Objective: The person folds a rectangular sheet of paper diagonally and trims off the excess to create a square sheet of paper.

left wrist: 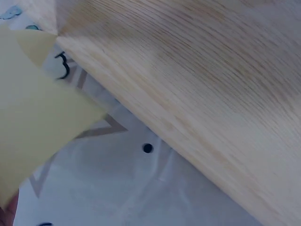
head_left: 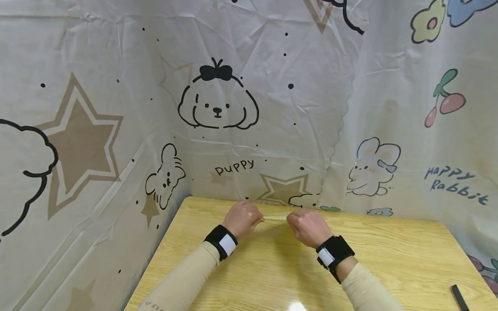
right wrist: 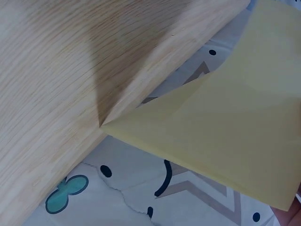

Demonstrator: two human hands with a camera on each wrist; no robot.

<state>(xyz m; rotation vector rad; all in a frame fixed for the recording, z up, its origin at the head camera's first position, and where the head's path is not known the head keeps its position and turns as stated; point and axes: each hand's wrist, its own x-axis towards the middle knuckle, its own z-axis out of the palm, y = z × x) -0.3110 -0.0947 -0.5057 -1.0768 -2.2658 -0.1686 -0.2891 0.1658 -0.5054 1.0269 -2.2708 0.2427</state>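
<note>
A piece of yellow paper [head_left: 275, 217] stretches between the two hands near the far edge of the table, seen almost edge-on in the head view. My left hand [head_left: 244, 219] pinches its left end. The right end is pinched by my right hand [head_left: 310, 225], fingers curled in. In the right wrist view the yellow paper [right wrist: 225, 127] looks creased, and its pointed corner meets the tabletop edge. The left wrist view shows part of the yellow paper [left wrist: 37, 113] at left, with a sliver of fingertip [left wrist: 8, 214] below. Most of each hand is outside its wrist view.
The wood-grain table [head_left: 249, 276] ends just beyond the hands. A pale printed curtain [head_left: 272, 138] hangs behind it and along the left side. A small black bar-shaped object [head_left: 460, 298] lies at the table's near right, partly cut off by the frame.
</note>
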